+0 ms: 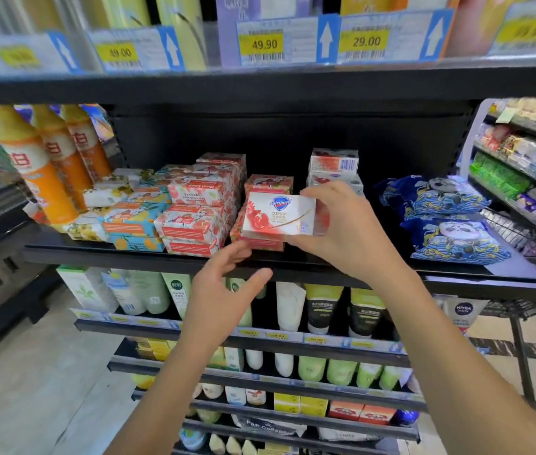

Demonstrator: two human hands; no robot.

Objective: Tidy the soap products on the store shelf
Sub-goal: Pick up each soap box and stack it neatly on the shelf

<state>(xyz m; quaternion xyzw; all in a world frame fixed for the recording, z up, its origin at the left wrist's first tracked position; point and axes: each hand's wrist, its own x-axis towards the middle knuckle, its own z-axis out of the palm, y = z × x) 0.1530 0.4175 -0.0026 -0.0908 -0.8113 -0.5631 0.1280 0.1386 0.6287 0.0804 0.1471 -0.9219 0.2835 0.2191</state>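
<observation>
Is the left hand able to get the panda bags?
Probably not easily. The left hand is free, but the right hand, holding a soap box, sits between it and the panda bags.

Right hand [342,231] gripping white Safeguard soap box [278,215] above black shelf [292,267], left hand [223,290] open below it

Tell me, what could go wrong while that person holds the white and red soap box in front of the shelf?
The right hand grips the Safeguard box by one end only, with the left hand open below it, so the box could slip and fall. Pushing it in might also knock the red soap stacks, which sit unevenly near the shelf edge.
</observation>
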